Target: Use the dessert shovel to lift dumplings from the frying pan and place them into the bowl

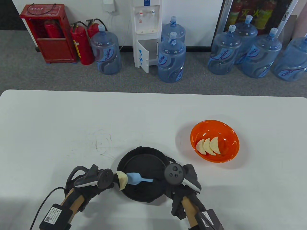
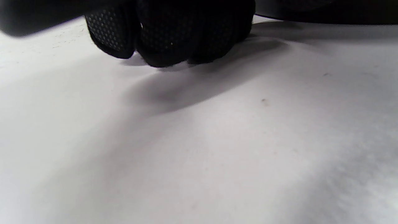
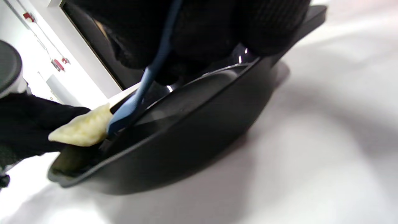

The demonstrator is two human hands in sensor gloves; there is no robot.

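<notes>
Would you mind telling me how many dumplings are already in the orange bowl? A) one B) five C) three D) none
C: the table view shows three dumplings lying side by side in the bowl, while a fourth dumpling is at the pan's left rim against the blue shovel.

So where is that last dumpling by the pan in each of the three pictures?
Table view: the dumpling is at the frying pan's left rim, just left of the blue dessert shovel.
Left wrist view: not in it; only gloved fingers and table.
Right wrist view: lower left, at the pan's rim, against the shovel blade.
Shared landmark: the black frying pan.
</notes>
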